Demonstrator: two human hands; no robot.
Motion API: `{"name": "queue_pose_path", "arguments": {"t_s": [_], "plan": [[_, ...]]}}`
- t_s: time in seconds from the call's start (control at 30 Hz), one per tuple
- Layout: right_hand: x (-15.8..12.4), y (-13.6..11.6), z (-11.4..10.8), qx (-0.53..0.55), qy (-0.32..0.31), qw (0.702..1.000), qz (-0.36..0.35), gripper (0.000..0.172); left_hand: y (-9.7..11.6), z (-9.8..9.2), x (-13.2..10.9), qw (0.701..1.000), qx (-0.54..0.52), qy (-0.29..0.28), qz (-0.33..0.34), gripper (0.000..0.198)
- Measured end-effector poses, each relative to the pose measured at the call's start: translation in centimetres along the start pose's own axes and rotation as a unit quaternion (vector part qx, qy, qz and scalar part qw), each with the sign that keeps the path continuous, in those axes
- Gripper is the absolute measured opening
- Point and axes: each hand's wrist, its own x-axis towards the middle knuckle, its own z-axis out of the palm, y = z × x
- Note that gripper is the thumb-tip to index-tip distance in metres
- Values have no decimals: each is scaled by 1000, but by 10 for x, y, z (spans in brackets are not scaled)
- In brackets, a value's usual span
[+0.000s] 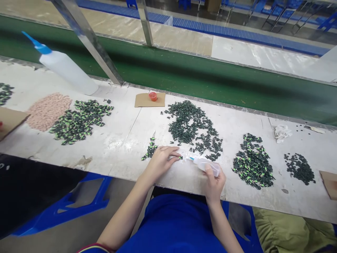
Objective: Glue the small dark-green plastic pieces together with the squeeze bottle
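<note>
Near the table's front edge, my left hand (162, 161) pinches a small black and lime-green piece (180, 157) between thumb and fingertips. My right hand (215, 181) is wrapped round a small translucent squeeze bottle (207, 166), tilted so that its blue nozzle points left at the pinched piece, a short gap away. Beside my left hand lies a small cluster of black and lime pieces (150, 149). A larger pile of dark green pieces (185, 121) spreads over the table beyond both hands.
More black and lime pieces form piles at right (252, 161) and left (79, 121), beside pink pieces (48, 110). Small black pieces (300, 168) lie far right. A large white bottle (68, 72) leans near a metal post (92, 45). A red cup (152, 96) sits on cardboard (140, 101).
</note>
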Motion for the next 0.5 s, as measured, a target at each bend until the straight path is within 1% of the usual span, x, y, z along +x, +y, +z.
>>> {"name": "queue_pose_path", "arguments": {"t_s": [0.07, 0.13, 0.2, 0.27, 0.33, 0.37, 0.43, 0.5], "plan": [[0, 3, -3, 39, 36, 998, -23, 25, 0, 0, 0, 1000, -7, 0, -5, 28], [-2, 4, -4, 53, 33, 997, -43, 25, 1, -1, 0, 1000, -14, -3, -7, 31], [-4, 1, -3, 57, -17, 996, -63, 29, 2, -3, -1, 1000, -21, -9, -5, 33], [-7, -3, 0, 42, -88, 991, -88, 34, 2, -4, -2, 1000, -27, -9, 5, 33], [-10, -6, 4, -7, -150, 982, -117, 43, 0, -4, -3, 999, -22, 4, 23, 29], [-11, -7, 7, -37, -171, 975, -134, 46, -1, -4, -3, 999, -15, 12, 34, 26], [-12, -6, 12, -90, -191, 962, -171, 46, -3, -2, -3, 998, 4, 24, 54, 20], [-13, -4, 17, -127, -186, 952, -207, 38, -6, 0, -2, 997, 19, 24, 68, 14]]}}
